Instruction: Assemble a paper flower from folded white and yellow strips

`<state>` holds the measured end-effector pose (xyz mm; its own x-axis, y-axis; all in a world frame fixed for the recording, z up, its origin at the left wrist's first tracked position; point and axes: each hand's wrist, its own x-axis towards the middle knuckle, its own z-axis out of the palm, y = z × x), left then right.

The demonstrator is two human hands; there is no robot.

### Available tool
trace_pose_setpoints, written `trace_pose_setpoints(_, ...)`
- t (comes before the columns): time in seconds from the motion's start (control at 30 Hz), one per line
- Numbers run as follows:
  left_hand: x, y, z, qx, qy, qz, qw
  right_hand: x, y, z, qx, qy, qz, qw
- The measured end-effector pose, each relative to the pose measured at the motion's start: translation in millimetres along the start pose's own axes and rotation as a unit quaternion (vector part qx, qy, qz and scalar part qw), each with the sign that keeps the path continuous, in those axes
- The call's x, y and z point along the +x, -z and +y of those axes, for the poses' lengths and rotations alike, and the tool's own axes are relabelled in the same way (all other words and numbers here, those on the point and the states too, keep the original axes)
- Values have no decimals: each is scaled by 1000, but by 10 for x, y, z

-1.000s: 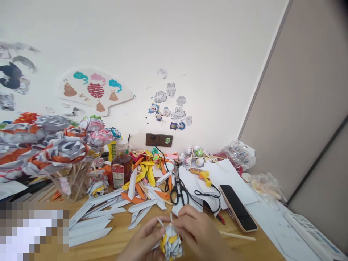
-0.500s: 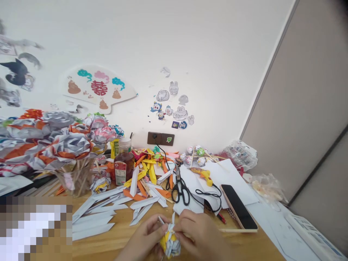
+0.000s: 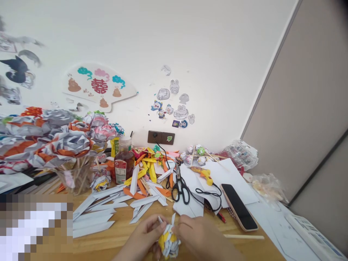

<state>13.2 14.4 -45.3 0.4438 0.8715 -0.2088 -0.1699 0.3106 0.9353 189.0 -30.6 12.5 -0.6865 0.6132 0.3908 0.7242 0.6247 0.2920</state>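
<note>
2 hands (image 3: 195, 232) grasp a white-and-yellow paper flower (image 3: 170, 245) over the wooden table (image 3: 106, 242).

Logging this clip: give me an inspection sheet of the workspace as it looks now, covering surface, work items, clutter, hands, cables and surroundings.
Surface: wooden table; lower-left corner of the picture pixelated.
Work items: white-and-yellow paper flower between the hands.
Clutter: folded paper strips, bottle, scissors, glue gun, phone, wooden stick.
Hands: left hand holds the flower; right hand has curled fingers at its other side, grip partly hidden.
Cables: black cord from the wall socket; more cord looped near the glue gun. Whether they join: cannot tell.
Surroundings: white wall with cartoon cutouts.
</note>
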Motion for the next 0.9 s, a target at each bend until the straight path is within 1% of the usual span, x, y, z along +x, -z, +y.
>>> trace_pose_setpoints(0.13,21,-4,-23,10,3,7,1000,-15,-13,16,1,4,-23,1000)
trace_pose_setpoints(0.23,15,-5,-28,15,3,10,1000,-17,2,20,30,3,-45,999)
trace_pose_setpoints(0.37,5,1,-39,22,-5,8,1000,-14,21,20,52,-7,-59,997)
trace_pose_setpoints(0.5,11,-8,-33,27,2,6,1000,-6,27,13,71,-18,-108,991)
trace_pose_setpoints(0.57,7,-25,-13,28,9,2,1000,10,36,10,91,-34,-133,986)
trace_pose_setpoints(0.63,-11,-47,21,27,17,-3,999,30,61,12,127,-64,-137,980)
trace_pose_setpoints(0.73,-52,-70,82,24,31,-9,999,49,127,35,193,-132,-129,964)
trace_pose_setpoints(0.8,-65,-72,115,24,36,-11,999,44,170,66,211,-178,-134,952)
trace_pose_setpoints(0.87,-55,-63,130,29,42,-13,999,25,194,103,207,-197,-121,951)
trace_pose_setpoints(0.9,-44,-57,131,35,45,-15,998,13,194,121,202,-191,-100,955)
